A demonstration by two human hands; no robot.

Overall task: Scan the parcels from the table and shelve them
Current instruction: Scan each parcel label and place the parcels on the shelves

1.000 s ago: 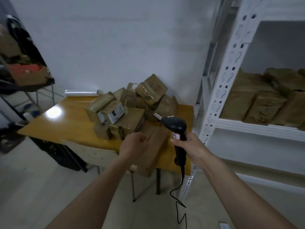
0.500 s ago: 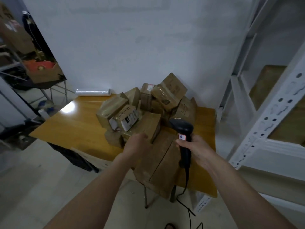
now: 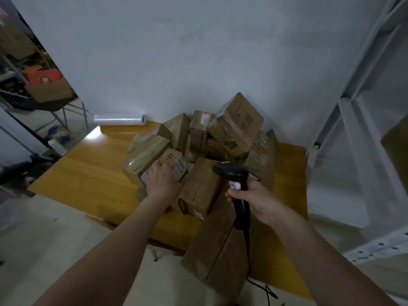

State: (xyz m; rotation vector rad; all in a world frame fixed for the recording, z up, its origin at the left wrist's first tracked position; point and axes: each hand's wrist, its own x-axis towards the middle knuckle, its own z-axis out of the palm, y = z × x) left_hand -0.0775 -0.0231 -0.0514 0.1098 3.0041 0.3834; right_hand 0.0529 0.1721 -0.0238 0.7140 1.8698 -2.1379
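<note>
View from a head cam, looking down over two bare forearms. A glossy orange-brown wooden surface [image 3: 92, 164] stands against a plain white wall [image 3: 176, 51], w/ a bright light glare near its far left corner. At the right edge, a white metal shelving unit [image 3: 357, 111] w/ perforated uprights. At left, a dark rack [image 3: 33, 85] of cluttered items, too dim to identify. Floor is pale.

A heap of brown cardboard parcels [image 3: 236, 127] sits mid-surface toward the wall, boxy, taped, some wrapped in shiny clear film, tilted at mixed angles. A roll of clear stretch film [image 3: 119, 119] lies on its side at the surface's far edge, by the wall, long axis running left-right. One large flat cardboard box [image 3: 216, 250] at the near edge hangs partly over it, long axis running toward the viewer.

Left hand [image 3: 164, 180], fingers spread, rests on a small parcel [image 3: 174, 162] w/ handwriting and a white printed label, at the heap's front left; whether it grips is unclear.

Right hand [image 3: 249, 195] grips the handle of a black barcode scanner [image 3: 234, 177], held upright, its head pointing left toward the small parcel. A white sticker marks the handle; a black cable [image 3: 249, 261] trails down.
</note>
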